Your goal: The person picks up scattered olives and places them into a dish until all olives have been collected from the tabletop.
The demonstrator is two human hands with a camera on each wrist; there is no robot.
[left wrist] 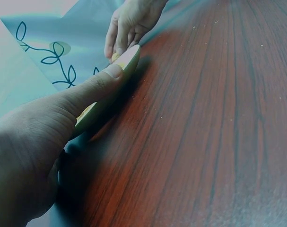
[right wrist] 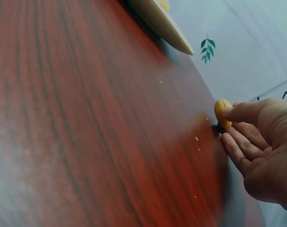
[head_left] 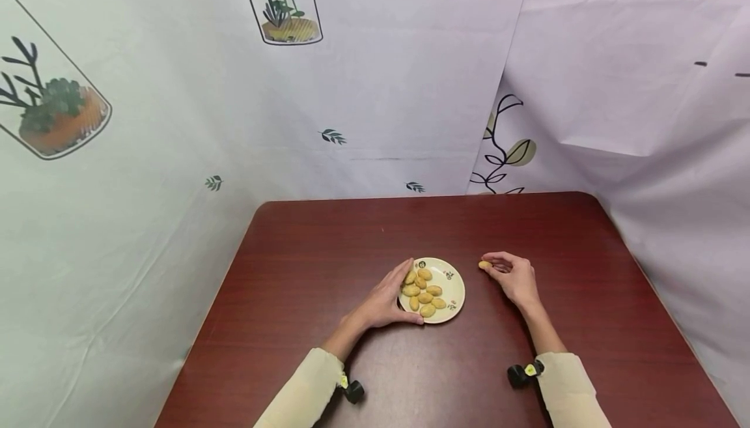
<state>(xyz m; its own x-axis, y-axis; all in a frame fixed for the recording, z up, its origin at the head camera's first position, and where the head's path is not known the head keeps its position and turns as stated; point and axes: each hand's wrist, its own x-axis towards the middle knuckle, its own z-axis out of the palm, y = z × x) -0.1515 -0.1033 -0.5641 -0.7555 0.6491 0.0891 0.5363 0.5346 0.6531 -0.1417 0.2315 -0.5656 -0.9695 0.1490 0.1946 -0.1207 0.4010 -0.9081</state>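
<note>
A cream plate (head_left: 452,278) with small floral prints holds several yellow oval pieces (head_left: 425,298) that look like dried fruit, bunched toward its left half. My left hand (head_left: 383,301) grips the plate's left side, fingers along the far left rim and thumb at the near rim. In the left wrist view, the thumb lies over the edge and the other fingers are mostly hidden. To the right of the plate, my right hand (head_left: 515,278) pinches one yellow wrinkled oval piece (right wrist: 222,109) between thumb and fingers, close over the table.
The dark red wood-grain table (head_left: 328,239) has rounded far corners. Small pale crumbs (right wrist: 197,138) lie on it near my right hand. White cloth (head_left: 398,89) printed with plants hangs behind and along both sides. Each wrist carries a small black camera (head_left: 353,391).
</note>
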